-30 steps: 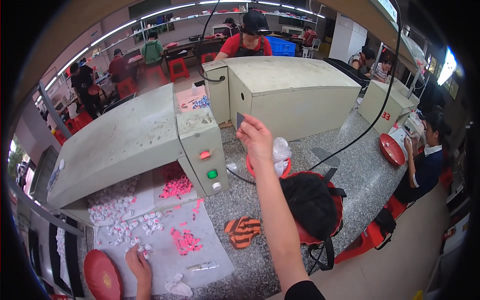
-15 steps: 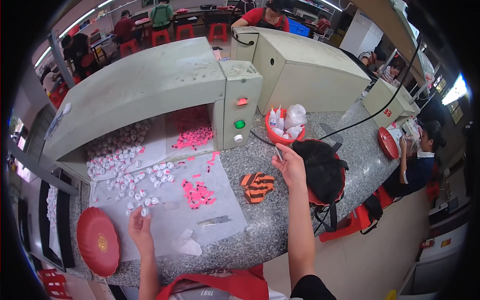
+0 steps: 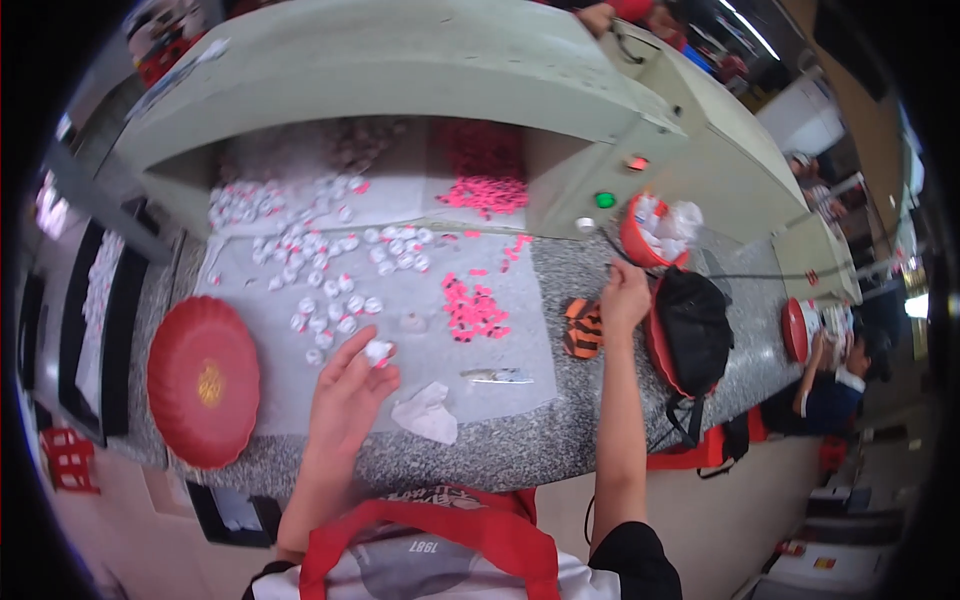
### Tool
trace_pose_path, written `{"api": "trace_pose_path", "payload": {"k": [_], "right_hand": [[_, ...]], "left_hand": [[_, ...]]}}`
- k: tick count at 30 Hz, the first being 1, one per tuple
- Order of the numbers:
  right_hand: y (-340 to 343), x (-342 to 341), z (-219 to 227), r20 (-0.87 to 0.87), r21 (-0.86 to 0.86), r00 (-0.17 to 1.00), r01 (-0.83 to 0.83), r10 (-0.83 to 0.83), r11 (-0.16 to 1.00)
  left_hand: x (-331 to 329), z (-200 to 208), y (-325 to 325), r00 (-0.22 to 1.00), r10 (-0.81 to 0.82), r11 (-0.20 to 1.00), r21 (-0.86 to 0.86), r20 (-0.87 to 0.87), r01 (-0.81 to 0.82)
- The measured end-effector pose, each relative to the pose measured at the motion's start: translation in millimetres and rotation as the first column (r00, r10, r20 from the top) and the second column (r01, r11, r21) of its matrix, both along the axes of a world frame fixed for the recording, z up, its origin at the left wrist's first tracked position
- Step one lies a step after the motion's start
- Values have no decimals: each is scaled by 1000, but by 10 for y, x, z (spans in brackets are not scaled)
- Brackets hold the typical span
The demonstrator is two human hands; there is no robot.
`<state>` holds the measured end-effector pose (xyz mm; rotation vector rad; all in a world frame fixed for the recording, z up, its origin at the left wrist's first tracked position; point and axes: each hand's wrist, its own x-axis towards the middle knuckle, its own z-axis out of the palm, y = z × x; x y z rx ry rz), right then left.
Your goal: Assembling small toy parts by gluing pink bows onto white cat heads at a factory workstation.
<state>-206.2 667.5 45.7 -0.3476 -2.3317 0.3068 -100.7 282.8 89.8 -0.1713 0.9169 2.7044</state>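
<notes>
My left hand (image 3: 352, 400) pinches a small white round piece (image 3: 378, 352) with a touch of pink, above the front of the white paper sheet (image 3: 300, 395). Many like it, white round pieces (image 3: 345, 305), lie in loose groups behind. My right hand (image 3: 626, 297) is raised, fingers closed together, just in front of a red bowl (image 3: 636, 243) of white squeeze bottles (image 3: 660, 240). What its fingers hold is too small to make out. Between the hands lie a heap of small pink pieces (image 3: 474, 308), a flat silvery tool (image 3: 497, 376) and a crumpled white tissue (image 3: 427, 412).
A pale green box housing (image 3: 400, 70) with an open front arches over more pieces. A scalloped red dish (image 3: 205, 400) is at left. An orange-and-black striped cloth (image 3: 582, 328) and a black bag (image 3: 692, 325) flank my right forearm. A co-worker (image 3: 835, 390) sits at far right.
The view has shifted down and closer to the bench. My left hand has brought a white piece away from the group toward me. My right hand has moved nearer the bowl of bottles.
</notes>
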Motion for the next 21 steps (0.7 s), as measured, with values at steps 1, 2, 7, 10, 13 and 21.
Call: {"api": "trace_pose_path", "payload": {"k": [1,2,7,10,13,21], "right_hand": [[11,-5,27,-38,66,999,-26,29,997],[54,-3,12,43,81,996,-84,80,993],[-294,231,108,144,-9,979,-147,147,989],[-169,497,10,209,106,961,-205,180,973],[69,484,-50,116,164,975,-207,190,964],[-1427,1263,375,133,-391,762,-548,634,739]], "left_hand": [[-7,38,53,999,-45,995,93,24,42],[-22,88,93,996,-89,979,186,31,81],[-44,21,104,993,-111,946,309,40,94],[-45,-22,130,989,-145,936,326,19,130],[-22,20,180,986,-166,937,313,20,152],[252,711,110,913,-2,995,-92,-409,-39]]}}
